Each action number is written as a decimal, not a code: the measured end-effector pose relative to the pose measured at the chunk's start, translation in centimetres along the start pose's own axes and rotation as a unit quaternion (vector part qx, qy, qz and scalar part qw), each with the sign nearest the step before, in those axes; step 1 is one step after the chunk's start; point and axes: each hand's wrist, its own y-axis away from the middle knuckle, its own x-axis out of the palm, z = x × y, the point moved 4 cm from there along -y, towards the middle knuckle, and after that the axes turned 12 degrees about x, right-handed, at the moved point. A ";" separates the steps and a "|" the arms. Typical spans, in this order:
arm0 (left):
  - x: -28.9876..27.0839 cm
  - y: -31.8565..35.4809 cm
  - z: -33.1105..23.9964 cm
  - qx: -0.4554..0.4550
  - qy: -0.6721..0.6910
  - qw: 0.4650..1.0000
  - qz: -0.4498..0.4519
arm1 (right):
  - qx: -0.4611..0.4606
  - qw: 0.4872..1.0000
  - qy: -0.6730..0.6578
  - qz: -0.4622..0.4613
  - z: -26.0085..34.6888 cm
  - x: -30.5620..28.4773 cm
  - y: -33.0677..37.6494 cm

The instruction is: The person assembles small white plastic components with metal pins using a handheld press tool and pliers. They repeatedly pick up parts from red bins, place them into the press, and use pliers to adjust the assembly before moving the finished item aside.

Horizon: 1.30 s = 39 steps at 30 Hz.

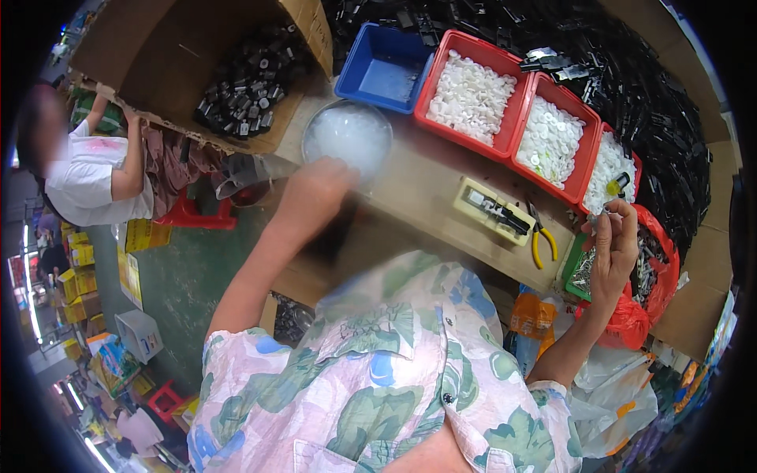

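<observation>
My left hand (315,193) reaches to the near rim of a clear round bowl (347,134) with whitish contents; its fingertips are blurred and partly hidden there. On the right, my right hand (613,248) is raised with thumb and fingers pinched together beside a red bin of white plastic pieces (607,167). What it pinches is too small to make out. A yellow and black piece (618,184) shows just above its fingertips. Between my hands, a cream fixture block (493,211) with a black part in it sits on the bench, next to yellow-handled pliers (542,236).
A blue bin (385,67) and red bins (511,154) of white pieces line the back. Black plastic parts (646,110) are heaped behind them. A cardboard box (158,55) holds dark metallic parts. Far right, a red bag (662,276) holds metal pieces. Another person (98,169) is at left.
</observation>
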 end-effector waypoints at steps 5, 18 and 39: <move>-0.8 0.6 -0.3 -0.006 0.020 1.000 -0.017 | -0.024 0.999 0.013 0.017 0.3 0.9 0.3; 0.7 -4.9 -4.9 -0.185 0.481 0.841 -0.167 | 0.103 0.933 -0.197 0.282 1.4 10.2 4.1; 2.5 -7.7 -6.7 -0.018 0.434 0.893 -0.116 | 0.162 0.874 -0.318 0.328 -0.4 10.1 4.0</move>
